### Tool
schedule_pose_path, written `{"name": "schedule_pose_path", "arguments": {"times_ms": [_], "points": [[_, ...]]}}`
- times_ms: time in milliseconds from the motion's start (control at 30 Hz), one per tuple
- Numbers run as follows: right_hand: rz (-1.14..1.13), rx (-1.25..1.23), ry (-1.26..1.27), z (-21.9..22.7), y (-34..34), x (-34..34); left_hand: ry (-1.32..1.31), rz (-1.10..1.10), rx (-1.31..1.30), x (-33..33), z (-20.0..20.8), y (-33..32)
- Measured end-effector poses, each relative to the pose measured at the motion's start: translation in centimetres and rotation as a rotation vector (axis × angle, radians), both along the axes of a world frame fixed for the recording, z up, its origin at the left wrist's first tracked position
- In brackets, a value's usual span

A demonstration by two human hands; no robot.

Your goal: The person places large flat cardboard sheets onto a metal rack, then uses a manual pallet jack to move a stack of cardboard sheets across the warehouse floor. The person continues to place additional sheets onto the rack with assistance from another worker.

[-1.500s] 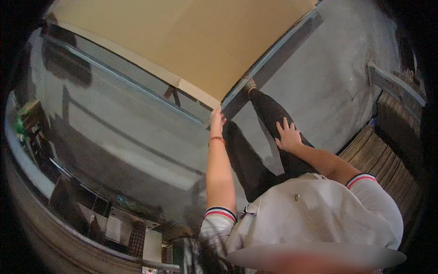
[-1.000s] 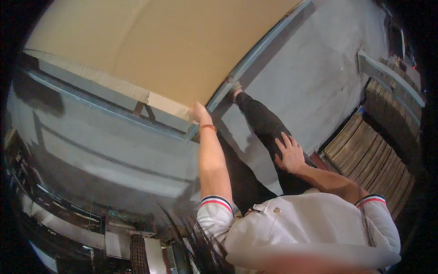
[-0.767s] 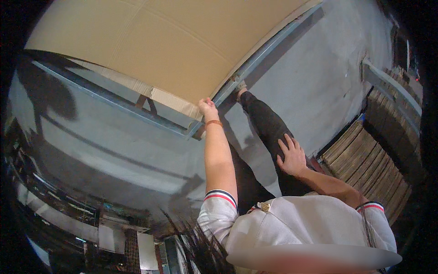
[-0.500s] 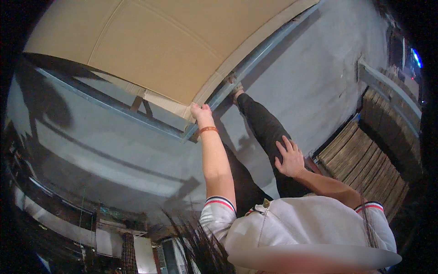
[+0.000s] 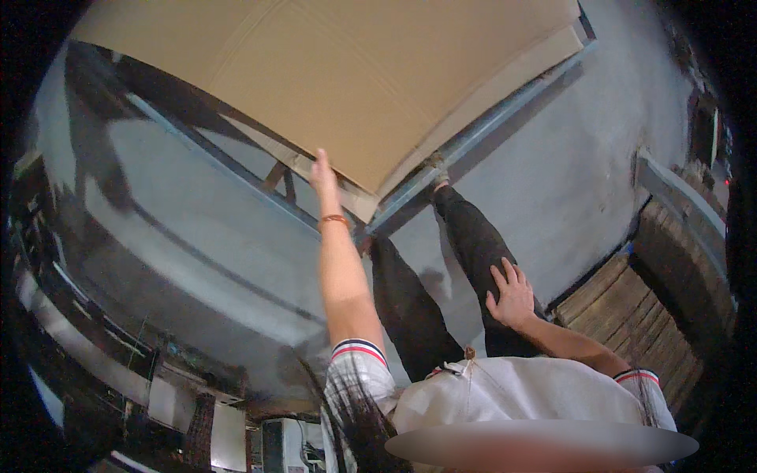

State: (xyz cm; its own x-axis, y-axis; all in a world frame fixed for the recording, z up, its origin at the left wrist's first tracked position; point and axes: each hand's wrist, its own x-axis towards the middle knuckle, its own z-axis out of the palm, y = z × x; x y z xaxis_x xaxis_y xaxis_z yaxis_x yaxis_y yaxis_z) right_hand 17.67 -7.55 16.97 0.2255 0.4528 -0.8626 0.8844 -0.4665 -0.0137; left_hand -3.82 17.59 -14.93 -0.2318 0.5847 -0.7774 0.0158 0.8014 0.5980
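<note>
A large brown cardboard sheet [image 5: 315, 87] lies on a low metal frame [image 5: 489, 130], its near corner pointing toward me. My left hand [image 5: 324, 180], with an orange bracelet at the wrist, is at the sheet's left edge, a little behind that corner. Its fingers look stretched out along the edge, seen side-on and slightly blurred. Under the top sheet a paler cardboard layer [image 5: 356, 202] shows at the corner. My right hand [image 5: 512, 299] rests on my right leg in dark trousers, fingers spread, holding nothing.
On the right stands a stack of flattened cardboard [image 5: 623, 315] beside another metal frame [image 5: 684, 189]. Grey concrete floor [image 5: 229, 236] surrounds the frame. At the lower left are dark shelving and a white boxy appliance [image 5: 285, 445].
My left hand has gone from the sheet's near corner to its left edge, its fingers straightening. The view has shifted, so the sheet appears lower and further right. My right hand stays on my leg.
</note>
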Motion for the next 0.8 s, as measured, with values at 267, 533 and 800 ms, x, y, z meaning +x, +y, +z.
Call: {"name": "schedule_pose_path", "arguments": {"times_ms": [267, 533, 800], "points": [[-0.158, 0.132, 0.028, 0.0, 1.6, 0.2, 0.065, 0.012, 0.134, 4.7, 17.2, -4.5], [-1.862, 0.794, 1.274, -3.0, 8.0, 11.2, 0.039, 0.345, 0.189, -8.5, 40.4, -6.3], [-1.174, 1.323, 1.838, 22.9, 25.6, 12.8, 0.41, 0.088, 0.033, -4.8, 43.3, -6.6]]}}
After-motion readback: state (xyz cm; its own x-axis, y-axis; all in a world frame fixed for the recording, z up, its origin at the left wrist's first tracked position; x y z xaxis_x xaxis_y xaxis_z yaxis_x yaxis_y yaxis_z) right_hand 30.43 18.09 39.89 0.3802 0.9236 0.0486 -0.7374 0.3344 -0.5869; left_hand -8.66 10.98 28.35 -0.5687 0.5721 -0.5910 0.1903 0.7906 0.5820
